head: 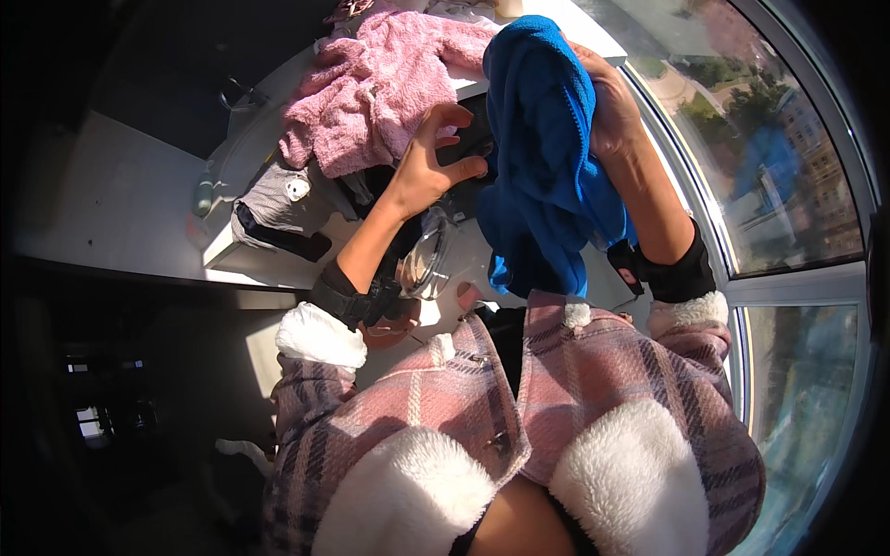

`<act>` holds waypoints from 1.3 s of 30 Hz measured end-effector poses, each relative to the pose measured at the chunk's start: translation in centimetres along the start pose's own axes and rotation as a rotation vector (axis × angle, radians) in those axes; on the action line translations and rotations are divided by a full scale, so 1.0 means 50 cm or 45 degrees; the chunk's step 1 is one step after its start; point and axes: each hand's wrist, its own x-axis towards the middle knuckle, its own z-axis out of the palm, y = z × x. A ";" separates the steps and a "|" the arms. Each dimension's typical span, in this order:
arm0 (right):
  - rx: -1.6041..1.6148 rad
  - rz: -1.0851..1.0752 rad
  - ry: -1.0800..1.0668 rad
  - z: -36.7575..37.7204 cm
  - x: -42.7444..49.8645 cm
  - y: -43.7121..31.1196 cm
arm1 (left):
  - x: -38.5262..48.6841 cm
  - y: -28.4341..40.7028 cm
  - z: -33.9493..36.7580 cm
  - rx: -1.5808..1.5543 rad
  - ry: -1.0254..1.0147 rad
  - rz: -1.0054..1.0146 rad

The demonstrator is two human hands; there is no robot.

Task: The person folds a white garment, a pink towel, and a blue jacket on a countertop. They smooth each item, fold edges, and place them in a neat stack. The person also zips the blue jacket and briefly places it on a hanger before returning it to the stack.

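Observation:
In my right hand point(615, 111) is a blue fleece garment point(535, 139) with a zipper along one edge, raised in front of me and hanging down in folds. My right fingers are partly hidden behind the cloth. To the left of the fleece, my left hand point(438, 160) has thumb and fingers apart and holds nothing. Just beyond it a fluffy pink garment point(375, 90) drapes over the white countertop point(591, 38). A grey striped garment point(278, 198) with a panda-face patch and a dark band lies nearer, at the counter's left.
A large window point(758, 139) with a white frame runs along the right. Below my left forearm sits a clear, rounded object point(427, 260), partly hidden. At the left stand a greenish bottle point(204, 191) and a metal faucet point(240, 94).

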 end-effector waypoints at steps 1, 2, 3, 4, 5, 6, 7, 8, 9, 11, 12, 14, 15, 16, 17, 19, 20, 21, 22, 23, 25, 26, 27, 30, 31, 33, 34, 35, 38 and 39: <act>0.026 0.021 -0.064 0.001 0.001 0.000 | -0.003 -0.015 0.027 0.044 -0.155 -0.037; 0.231 0.062 -0.324 0.002 0.005 -0.010 | 0.002 -0.033 0.035 -0.062 -0.311 -0.191; 0.202 0.118 -0.250 0.002 0.000 -0.020 | 0.015 -0.052 0.042 -0.131 -0.513 -0.315; 0.134 0.127 -0.188 0.005 0.001 -0.039 | 0.024 -0.070 0.043 -0.223 -0.509 -0.338; 0.065 0.089 -0.194 0.008 -0.005 -0.057 | 0.033 -0.084 0.048 -0.319 -0.513 -0.361; -0.014 0.121 -0.272 0.012 -0.004 -0.080 | 0.042 -0.097 0.054 -0.387 -0.507 -0.451; 0.197 0.196 -0.090 0.017 -0.017 -0.089 | 0.051 -0.102 0.062 -0.509 -0.482 -0.345; 0.086 0.124 -0.057 0.019 -0.031 -0.105 | 0.058 -0.105 0.075 -0.600 -0.434 -0.307; -0.026 0.061 -0.018 0.026 -0.036 -0.129 | 0.066 -0.100 0.087 -0.712 -0.398 -0.222; -0.302 0.002 -0.060 0.036 -0.050 -0.157 | 0.089 -0.085 0.119 -0.440 -0.348 -0.166; -0.445 -0.023 -0.082 0.041 -0.058 -0.171 | 0.109 -0.074 0.130 -0.306 -0.359 -0.101; -0.807 -0.074 0.061 0.048 -0.071 -0.200 | 0.146 -0.057 0.132 -0.291 -0.437 -0.113; -0.990 -0.095 0.134 0.046 -0.078 -0.212 | 0.159 -0.051 0.121 -0.256 -0.495 -0.165; -1.082 -0.254 0.127 0.040 -0.077 -0.230 | 0.170 -0.043 0.102 -0.221 -0.552 -0.220; -1.530 -0.292 0.436 0.027 -0.091 -0.250 | 0.175 -0.038 0.079 -0.195 -0.605 -0.246; -1.391 -0.344 0.274 -0.019 -0.115 -0.302 | 0.178 -0.022 0.034 -0.503 -0.625 -0.368; -1.582 -0.322 0.393 -0.052 -0.133 -0.333 | 0.181 -0.013 0.013 -0.520 -0.616 -0.406; -1.999 -0.504 0.287 -0.095 -0.127 -0.352 | 0.182 -0.002 -0.002 -0.577 -0.620 -0.402; -2.063 -0.471 0.287 -0.135 -0.139 -0.368 | 0.185 0.011 -0.011 -0.517 -0.664 -0.397; -2.123 -0.467 0.290 -0.182 -0.166 -0.363 | 0.179 0.023 -0.013 -0.457 -0.698 -0.365; -2.161 -0.478 0.393 -0.241 -0.171 -0.370 | 0.182 0.050 -0.019 -0.392 -0.736 -0.355; -2.171 -0.498 0.446 -0.263 -0.175 -0.363 | 0.175 0.059 -0.021 -0.347 -0.741 -0.351; -2.153 -0.469 0.453 -0.270 -0.174 -0.361 | 0.172 0.070 -0.024 -0.313 -0.745 -0.353; -2.042 -0.461 0.437 -0.250 -0.170 -0.339 | 0.162 0.088 -0.033 -0.032 -0.676 -0.208; -1.969 -0.501 0.406 -0.231 -0.167 -0.337 | 0.162 0.098 -0.038 0.062 -0.652 -0.129; -1.779 -0.466 0.361 -0.191 -0.171 -0.330 | 0.156 0.121 -0.056 0.452 -0.559 0.001; -1.663 -0.393 0.342 -0.170 -0.179 -0.334 | 0.152 0.137 -0.067 0.671 -0.491 0.055; -1.547 -0.322 0.322 -0.148 -0.189 -0.340 | 0.148 0.153 -0.078 0.904 -0.418 0.093; -1.661 -0.616 0.390 -0.097 -0.217 -0.343 | 0.117 0.200 -0.123 1.102 -0.053 0.193; -1.716 -0.831 0.408 -0.084 -0.221 -0.336 | 0.101 0.202 -0.139 1.051 0.074 0.438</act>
